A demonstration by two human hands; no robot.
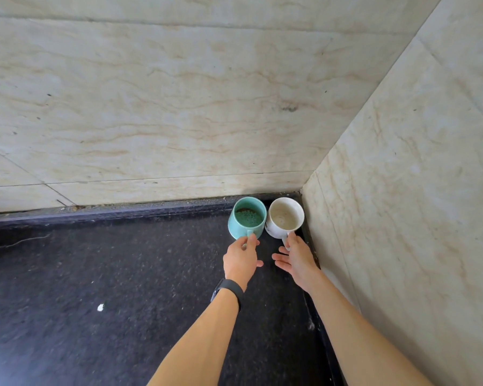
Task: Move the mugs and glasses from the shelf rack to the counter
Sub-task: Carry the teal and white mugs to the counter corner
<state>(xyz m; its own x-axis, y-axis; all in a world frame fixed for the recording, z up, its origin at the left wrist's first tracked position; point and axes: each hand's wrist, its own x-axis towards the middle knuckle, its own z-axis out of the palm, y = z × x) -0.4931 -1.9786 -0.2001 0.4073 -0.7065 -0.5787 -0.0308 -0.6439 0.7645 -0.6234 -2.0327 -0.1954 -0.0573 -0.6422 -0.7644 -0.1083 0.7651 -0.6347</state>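
Two mugs stand upright side by side in the far right corner of the black counter [123, 274]. The teal mug [246, 218] is on the left, the white mug [285, 217] on the right, and their walls touch. My left hand [241, 259] pinches the teal mug's handle, with a black band on the wrist. My right hand [297, 259] holds the white mug's handle with thumb and forefinger, while its other fingers are spread. No shelf rack or glasses are in view.
Beige marbled tile walls [179, 107] close the corner behind and to the right [416, 190] of the mugs. The speckled black counter stretches left and toward me. A small white fleck [100, 307] lies on it.
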